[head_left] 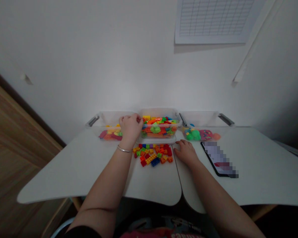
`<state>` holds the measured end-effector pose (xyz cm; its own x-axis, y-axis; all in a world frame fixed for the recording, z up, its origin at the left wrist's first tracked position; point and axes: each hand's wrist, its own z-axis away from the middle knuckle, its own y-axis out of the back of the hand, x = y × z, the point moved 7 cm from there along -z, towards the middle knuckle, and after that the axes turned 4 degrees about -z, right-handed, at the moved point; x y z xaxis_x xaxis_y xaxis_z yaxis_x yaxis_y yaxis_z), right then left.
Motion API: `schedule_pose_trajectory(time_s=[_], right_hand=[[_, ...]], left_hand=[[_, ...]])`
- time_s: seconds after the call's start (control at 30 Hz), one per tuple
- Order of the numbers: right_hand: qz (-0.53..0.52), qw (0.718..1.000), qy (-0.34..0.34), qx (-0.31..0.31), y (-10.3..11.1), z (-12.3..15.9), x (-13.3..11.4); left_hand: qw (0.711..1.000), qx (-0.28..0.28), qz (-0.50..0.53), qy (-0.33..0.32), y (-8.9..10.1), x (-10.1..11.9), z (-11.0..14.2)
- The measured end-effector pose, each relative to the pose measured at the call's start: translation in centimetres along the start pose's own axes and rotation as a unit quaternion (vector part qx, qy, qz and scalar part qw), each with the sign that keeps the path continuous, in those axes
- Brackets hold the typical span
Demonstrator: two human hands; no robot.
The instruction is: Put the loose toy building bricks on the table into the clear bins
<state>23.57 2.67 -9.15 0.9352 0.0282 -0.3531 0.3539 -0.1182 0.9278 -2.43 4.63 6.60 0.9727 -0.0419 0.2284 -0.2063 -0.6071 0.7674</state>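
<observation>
My left hand (pixel 131 128), with a bangle at the wrist, is raised at the left end of the middle clear bin (pixel 161 140). Its fingers are curled together, and whatever they may hold is hidden. Colourful toy bricks (pixel 155 129) fill much of that bin. A spread of loose bricks (pixel 151 155), red, orange, yellow, green and blue, lies on the table in front of it. Just right of these bricks, my right hand (pixel 186 151) rests on the tabletop with its fingers stretched out and nothing visible in them.
A left clear bin (pixel 104 117) contains yellow and dark pink pieces. The right clear bin (pixel 201 117) has green, pink and orange items. A phone (pixel 217 158) lies right of my right hand. The white table (pixel 89 165) stands against a wall, and a seam runs between two tops.
</observation>
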Motion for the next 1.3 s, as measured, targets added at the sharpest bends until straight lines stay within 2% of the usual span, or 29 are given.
schedule_pose_trajectory(time_s=[0.13,0.3,0.4,0.57,0.67,0.73,0.8,0.9,1.0,1.13,1.3], right_hand=[[0.003,1.000,0.001,0.000,-0.1,0.0,0.0],[0.006,1.000,-0.001,-0.002,-0.1,0.0,0.0],[0.006,1.000,-0.002,-0.004,0.0,0.0,0.0],[0.008,1.000,-0.002,-0.005,-0.1,0.0,0.0],[0.008,1.000,-0.002,-0.007,-0.1,0.0,0.0],[0.008,1.000,-0.003,-0.007,-0.2,-0.1,0.0],[0.008,1.000,-0.004,-0.006,-0.2,-0.1,0.1],[0.007,1.000,-0.005,-0.004,-0.4,-0.1,0.1],[0.005,1.000,-0.005,0.000,-0.4,0.0,0.2],[0.006,1.000,0.001,-0.002,-0.3,0.0,0.0],[0.007,1.000,0.001,-0.002,-0.2,0.0,0.0]], left_hand=[[0.999,-0.039,-0.016,-0.020,-1.0,0.7,0.3],[0.998,-0.043,-0.021,-0.031,-1.0,1.0,0.8],[0.998,-0.056,0.012,-0.027,-0.9,0.1,0.9],[0.998,-0.007,0.056,-0.019,0.9,-2.3,1.4],[0.998,-0.013,0.055,-0.028,1.4,-2.9,2.7],[0.997,-0.046,0.043,-0.046,1.0,-2.9,3.9],[0.992,-0.102,0.011,-0.068,0.0,-2.9,5.4],[0.973,-0.206,-0.064,-0.085,-2.2,-3.5,7.5],[0.951,-0.283,-0.106,-0.071,-3.9,-4.8,8.9],[0.932,-0.334,-0.128,-0.067,-4.8,-5.6,9.6],[0.924,-0.347,-0.148,-0.067,-5.0,-5.7,9.6]])
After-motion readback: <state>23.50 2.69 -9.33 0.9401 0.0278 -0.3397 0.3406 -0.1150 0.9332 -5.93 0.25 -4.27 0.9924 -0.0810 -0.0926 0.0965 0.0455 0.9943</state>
